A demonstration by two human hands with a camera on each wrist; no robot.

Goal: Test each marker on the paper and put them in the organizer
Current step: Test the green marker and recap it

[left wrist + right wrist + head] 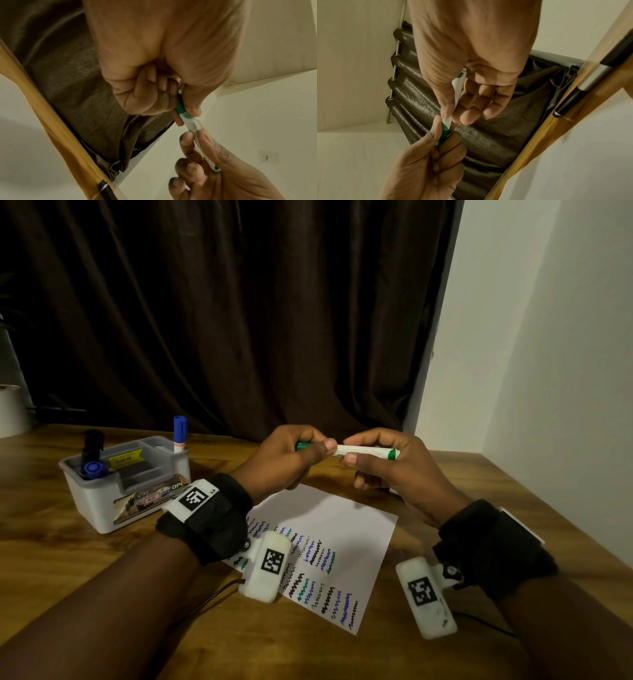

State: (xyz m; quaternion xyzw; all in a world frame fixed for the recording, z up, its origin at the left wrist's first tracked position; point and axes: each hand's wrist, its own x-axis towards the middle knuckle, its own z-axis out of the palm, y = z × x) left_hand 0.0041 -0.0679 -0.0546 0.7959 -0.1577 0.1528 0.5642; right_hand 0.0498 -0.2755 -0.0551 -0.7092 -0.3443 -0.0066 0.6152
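A green marker [363, 451] with a white barrel is held level above the far end of the paper [342, 529]. My left hand [291, 455] grips its green cap [180, 106] in a curled fist. My right hand [380, 463] pinches the barrel [458, 88] between thumb and fingers. The cap sits on the marker. The paper lies on the wooden table [61, 559] and bears several squiggles in black, blue and green. The grey organizer [102, 501] stands at the left and holds a blue marker [179, 434] upright, a black marker [92, 445] and a blue-capped one [93, 469].
A black marker [570, 100] lies on the table near the paper's far edge, also seen in the left wrist view as a black marker [107, 190]. A dark curtain [222, 320] hangs behind the table. A white wall [548, 371] runs along the right.
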